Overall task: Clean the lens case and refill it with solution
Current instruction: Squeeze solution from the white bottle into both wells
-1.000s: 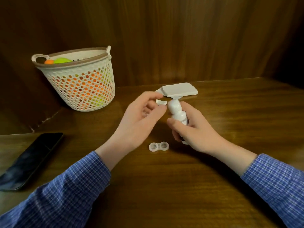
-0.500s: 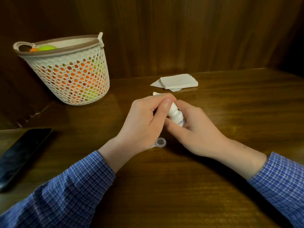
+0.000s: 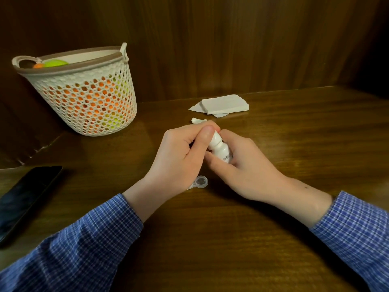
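Observation:
A small white solution bottle [image 3: 220,147] stands tilted at the middle of the wooden table, gripped around its body by my right hand [image 3: 237,165]. My left hand [image 3: 181,157] is closed over the bottle's top, thumb and fingers wrapped around the cap, which is hidden. The clear lens case [image 3: 200,182] lies open on the table just below both hands; my left hand covers its left well. A small torn white scrap [image 3: 196,121] lies right behind my left fingers.
A folded stack of white tissues [image 3: 224,104] lies behind the hands near the wall. A white mesh basket [image 3: 84,95] holding orange and green balls stands at the back left. A black phone [image 3: 23,199] lies at the left edge. Wooden panelling closes the back.
My left hand came down from beside the bottle onto its top and closed over the cap. The bottle sank lower, and my left hand now covers half of the lens case.

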A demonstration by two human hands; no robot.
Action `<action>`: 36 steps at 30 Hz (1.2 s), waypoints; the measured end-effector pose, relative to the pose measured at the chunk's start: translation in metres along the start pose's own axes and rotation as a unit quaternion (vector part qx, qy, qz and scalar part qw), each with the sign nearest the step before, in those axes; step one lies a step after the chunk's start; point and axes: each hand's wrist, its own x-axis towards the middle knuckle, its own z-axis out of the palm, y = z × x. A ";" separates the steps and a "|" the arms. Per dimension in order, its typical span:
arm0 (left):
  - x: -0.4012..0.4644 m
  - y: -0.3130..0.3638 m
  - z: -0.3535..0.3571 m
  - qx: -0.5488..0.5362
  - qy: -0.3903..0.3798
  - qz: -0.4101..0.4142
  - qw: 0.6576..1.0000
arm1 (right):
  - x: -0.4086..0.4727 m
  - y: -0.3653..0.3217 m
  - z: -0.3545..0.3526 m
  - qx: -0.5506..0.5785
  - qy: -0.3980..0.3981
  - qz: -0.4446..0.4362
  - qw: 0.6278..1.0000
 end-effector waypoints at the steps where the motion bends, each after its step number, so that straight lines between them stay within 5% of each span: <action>1: 0.000 0.000 0.000 0.000 0.001 0.002 1.000 | 0.000 0.000 0.000 -0.002 0.000 -0.001 1.000; 22: 0.001 -0.006 0.001 -0.029 -0.013 0.008 0.999 | -0.001 0.004 0.000 -0.023 0.005 -0.004 1.000; 27: 0.006 -0.006 -0.001 -0.109 0.001 -0.042 0.993 | -0.002 0.003 -0.002 -0.035 0.002 -0.015 0.999; 30: 0.012 -0.006 -0.004 -0.289 -0.034 -0.154 0.944 | -0.003 -0.001 -0.003 0.013 0.007 -0.028 0.999; 33: 0.017 -0.005 -0.013 -0.477 -0.128 -0.267 0.827 | -0.004 -0.005 -0.006 0.125 -0.011 0.022 0.992; 36: 0.020 -0.008 -0.022 -0.585 -0.193 -0.272 0.739 | -0.001 -0.006 -0.013 0.286 -0.041 0.103 0.952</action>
